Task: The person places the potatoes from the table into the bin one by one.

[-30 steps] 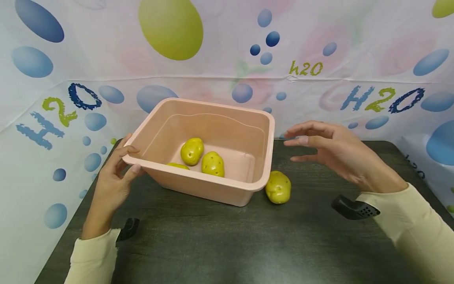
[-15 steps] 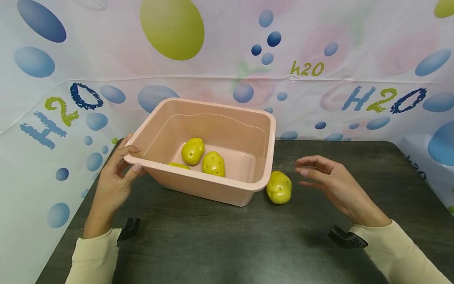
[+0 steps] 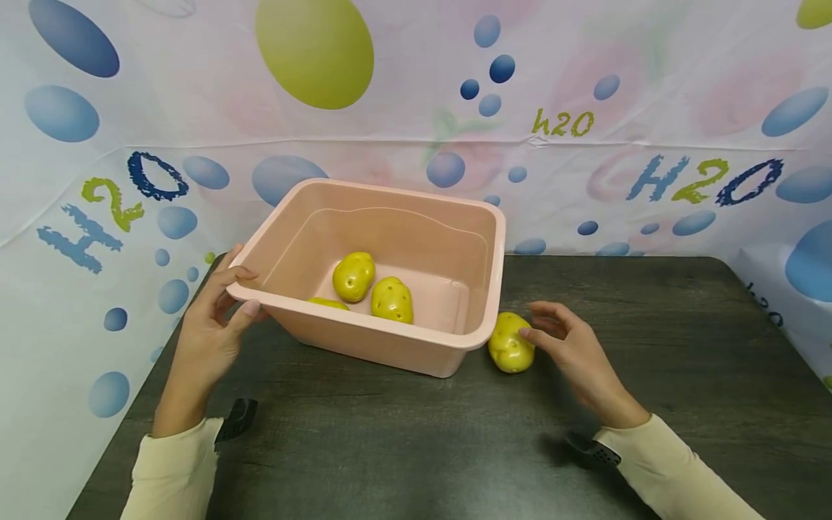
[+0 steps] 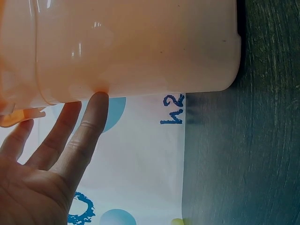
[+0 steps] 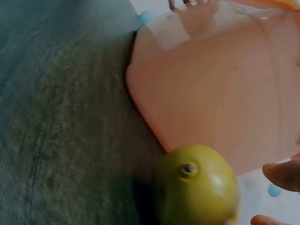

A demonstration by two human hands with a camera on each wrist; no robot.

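My left hand (image 3: 209, 334) holds the left corner of a pink plastic basin (image 3: 370, 341), with the thumb at the rim. The left wrist view shows its fingers (image 4: 77, 140) extended along the basin's outer wall. Two yellow toy potatoes (image 3: 353, 277) (image 3: 392, 300) lie inside, and the front wall partly hides a third potato (image 3: 328, 303). Outside, by the basin's right front corner, another potato (image 3: 510, 352) rests on the table. My right hand (image 3: 581, 361) is just right of it, fingers loosely bent and thumb overlapping it in the head view. In the right wrist view, the fingertips (image 5: 283, 176) appear apart from this potato.
The dark wood-grain table (image 3: 390, 448) extends in front of the basin and to its right. A white printed sheet (image 3: 403, 87) with coloured spots and lettering hangs behind and along the left. A black wrist device (image 3: 593, 449) sits at my right cuff.
My right hand has come down and moved left, from above the table's right side to beside the outside potato. My left hand, the basin and the potatoes have stayed in place.
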